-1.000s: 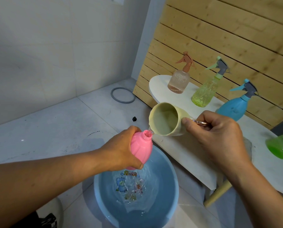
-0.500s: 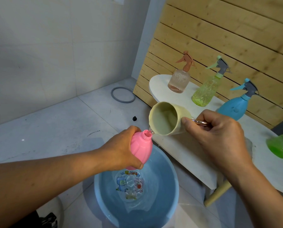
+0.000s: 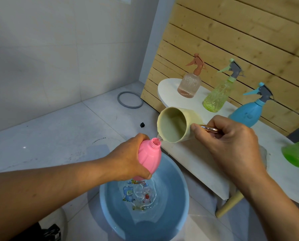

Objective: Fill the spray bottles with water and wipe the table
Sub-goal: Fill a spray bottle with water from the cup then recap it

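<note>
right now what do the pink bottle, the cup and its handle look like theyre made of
Pink bottle: likely plastic, opaque, smooth with a soft sheen, moulded ribs and a threaded neck. Cup: probably matte plastic, pale beige, thin-walled, no gloss. Its handle: looks like polished rose-gold metal or plating, judging by its bright reflections.

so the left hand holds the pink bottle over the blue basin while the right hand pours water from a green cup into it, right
Not quite: the head view shows a beige plastic cup, not green. The left hand holds the uncapped pink plastic bottle over the blue basin while the right hand pours.
</note>
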### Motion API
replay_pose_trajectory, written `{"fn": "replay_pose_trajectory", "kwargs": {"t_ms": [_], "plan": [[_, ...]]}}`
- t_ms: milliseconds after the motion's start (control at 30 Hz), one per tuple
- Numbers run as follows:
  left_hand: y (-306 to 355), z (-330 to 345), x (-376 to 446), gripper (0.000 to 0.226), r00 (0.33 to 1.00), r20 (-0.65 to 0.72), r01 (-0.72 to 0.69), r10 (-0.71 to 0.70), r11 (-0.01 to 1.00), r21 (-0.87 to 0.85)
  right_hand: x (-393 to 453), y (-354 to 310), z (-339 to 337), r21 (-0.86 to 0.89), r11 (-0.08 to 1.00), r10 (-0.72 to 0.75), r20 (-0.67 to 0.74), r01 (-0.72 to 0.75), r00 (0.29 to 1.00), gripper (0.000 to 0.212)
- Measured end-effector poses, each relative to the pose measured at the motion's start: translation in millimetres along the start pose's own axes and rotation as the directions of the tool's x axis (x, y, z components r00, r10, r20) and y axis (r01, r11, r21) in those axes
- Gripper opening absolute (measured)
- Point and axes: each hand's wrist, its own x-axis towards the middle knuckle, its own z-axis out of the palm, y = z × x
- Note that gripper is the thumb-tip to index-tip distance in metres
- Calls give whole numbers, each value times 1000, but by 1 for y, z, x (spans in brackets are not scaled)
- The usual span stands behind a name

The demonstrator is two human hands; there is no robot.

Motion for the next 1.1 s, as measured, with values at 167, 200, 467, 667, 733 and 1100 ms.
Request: {"fn": "replay_pose_trajectory", "kwargs": {"t_ms": [167, 200, 467, 667, 733, 1100], "plan": [[-1, 0, 0, 102, 1000, 5, -3, 3, 1000, -8, 0, -1, 0, -17, 999, -35, -13, 35, 999, 41], [-1, 0, 0, 101, 1000, 6, -4, 4, 1000, -10, 0, -1, 0, -24, 999, -45, -14, 44, 999, 42], [-2, 1, 0, 102, 1000, 4, -7, 7, 1000, -17, 0, -2, 1, -63, 991, -122, -34, 120, 992, 42], [-3, 1, 0, 100, 1000, 6, -13, 13, 1000, -20, 0, -2, 1, -115, 978, -180, -34, 175, 983, 42], [-3, 2, 0, 100, 1000, 3, -14, 14, 1000, -16, 0, -2, 2, -125, 974, -196, -34, 190, 980, 41], [-4, 2, 0, 101, 1000, -5, -10, 10, 1000, -9, -1, -8, 0, -174, 952, -260, -15, 254, 965, 39]]}}
